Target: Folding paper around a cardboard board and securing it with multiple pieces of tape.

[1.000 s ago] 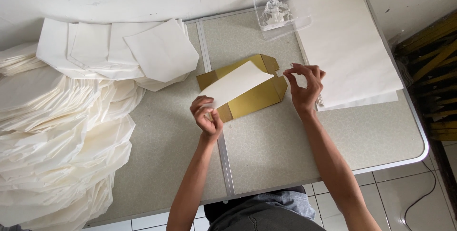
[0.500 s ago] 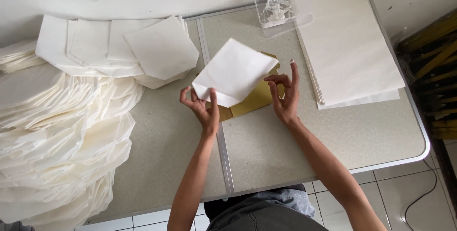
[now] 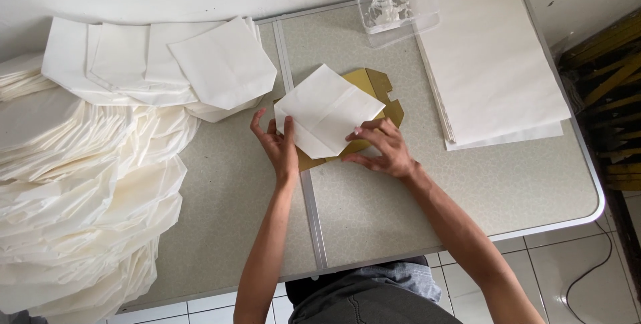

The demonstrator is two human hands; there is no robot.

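Fingers of left hand [image 3: 279, 142] and right hand [image 3: 382, 148] press folded white paper [image 3: 327, 110].

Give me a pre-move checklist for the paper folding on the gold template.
1. Left hand on the white sheet's left edge: ok.
2. Right hand pressing the sheet's lower right edge: ok.
3. Sheet lying over the gold template: ok, template corners show past it.
4. Edges matched to the template: cannot tell.
5. Stack of flat sheets apart from the hands: ok.
6. Folded pieces clear of the sheet: ok.
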